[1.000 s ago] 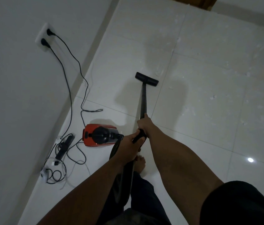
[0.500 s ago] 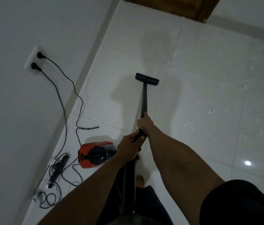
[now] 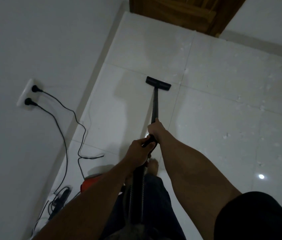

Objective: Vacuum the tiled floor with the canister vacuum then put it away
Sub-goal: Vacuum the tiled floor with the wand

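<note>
A floor of large glossy white tiles point(image 3: 223, 110) was seen across the middle and right of the frame, dotted with pale specks point(image 3: 226, 135) toward the right and marked by a round glint of light point(image 3: 261, 176) at the lower right. A plain white wall point(image 3: 33, 40) was shown along the left, and a brown wooden door point(image 3: 180, 11) at the top centre.

The black floor nozzle point(image 3: 158, 83) was laid flat on a tile at centre, just beside a grout line, with the wand point(image 3: 155, 104) running down from it. The wand was gripped by the right hand point(image 3: 155, 129), fingers curled round it; just below, the handle was held by the left hand point(image 3: 137, 151), fingers wrapped about it. The ribbed hose point(image 3: 137, 191) was hung between the arms at bottom centre. The red canister point(image 3: 89, 183) was seen at lower left, mostly hidden behind the left forearm.

On the wall at left a socket plate point(image 3: 25, 93) was fitted with two black plugs, and their cables point(image 3: 62, 129) were trailed down over the floor beside the canister into a tangle at the bottom left corner. A bare foot point(image 3: 153, 166) was seen just under the hands
</note>
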